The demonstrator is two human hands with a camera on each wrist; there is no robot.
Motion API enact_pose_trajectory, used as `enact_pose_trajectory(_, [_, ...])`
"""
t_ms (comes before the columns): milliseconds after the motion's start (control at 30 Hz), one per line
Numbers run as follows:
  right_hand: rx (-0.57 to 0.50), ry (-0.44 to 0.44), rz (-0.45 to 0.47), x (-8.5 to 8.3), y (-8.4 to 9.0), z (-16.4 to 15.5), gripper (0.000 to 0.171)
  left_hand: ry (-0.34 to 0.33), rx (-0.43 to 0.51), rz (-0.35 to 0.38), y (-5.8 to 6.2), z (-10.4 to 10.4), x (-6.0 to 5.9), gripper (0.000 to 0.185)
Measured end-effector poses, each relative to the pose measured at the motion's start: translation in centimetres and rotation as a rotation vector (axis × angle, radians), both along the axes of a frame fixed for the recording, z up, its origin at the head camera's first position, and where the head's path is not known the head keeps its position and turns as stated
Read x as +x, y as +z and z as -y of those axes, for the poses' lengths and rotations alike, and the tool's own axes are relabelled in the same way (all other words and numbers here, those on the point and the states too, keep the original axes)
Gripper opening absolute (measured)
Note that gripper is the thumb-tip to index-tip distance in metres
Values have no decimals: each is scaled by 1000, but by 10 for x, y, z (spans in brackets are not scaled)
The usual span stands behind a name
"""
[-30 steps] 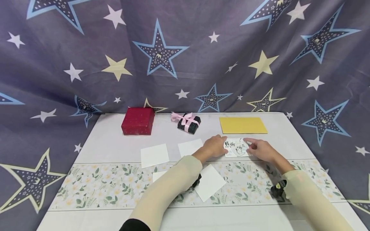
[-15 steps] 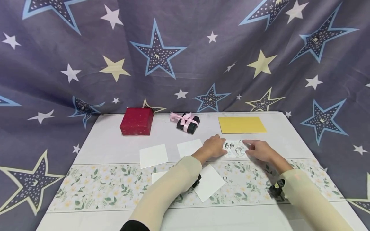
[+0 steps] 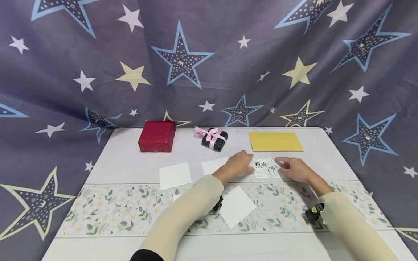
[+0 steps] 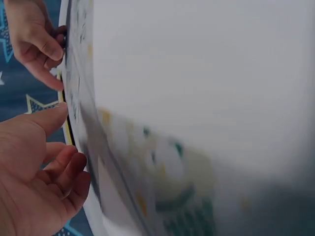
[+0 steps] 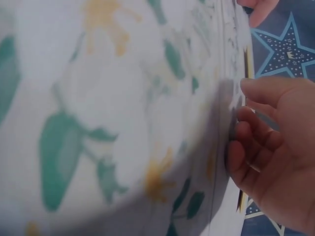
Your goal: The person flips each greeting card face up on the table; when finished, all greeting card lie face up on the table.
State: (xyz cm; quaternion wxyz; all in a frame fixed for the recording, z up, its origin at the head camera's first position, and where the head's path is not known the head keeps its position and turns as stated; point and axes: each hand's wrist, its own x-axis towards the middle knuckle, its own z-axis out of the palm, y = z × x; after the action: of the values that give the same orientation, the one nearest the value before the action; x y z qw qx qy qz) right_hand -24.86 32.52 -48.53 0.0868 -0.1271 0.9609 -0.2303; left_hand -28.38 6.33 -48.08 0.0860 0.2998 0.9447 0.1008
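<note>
Fingers of the left hand (image 3: 241, 165) and right hand (image 3: 291, 168) pinch opposite edges of a printed card (image 3: 267, 168), low over the tabletop (image 3: 130, 159), just in front of a yellow envelope (image 3: 275, 141). White cards (image 3: 175, 175) lie left.

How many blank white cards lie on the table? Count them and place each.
4: far-left card; one beside the left hand; one near the left forearm; a sliver mostly hidden beneath it. More may be hidden.

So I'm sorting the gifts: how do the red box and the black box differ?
The red box is larger and bare; the black box is smaller and tied with a pink ribbon bow. The red box sits left of the black box. Both rest at the table's far edge, untouched.
</note>
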Motion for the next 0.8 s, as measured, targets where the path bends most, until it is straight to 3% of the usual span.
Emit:
enact_pose_trajectory(200, [-22,48,-79,-3,7,8,43,30,39,10,10,23,-3,60])
enact_pose_trajectory(500, [-137,62,-109,-15,19,42,39,77,78,26,17,71,-9,55])
enact_pose_trajectory(800, [-175,135,-98,-17,17,91,39,135,103,46,19,116,-5,57])
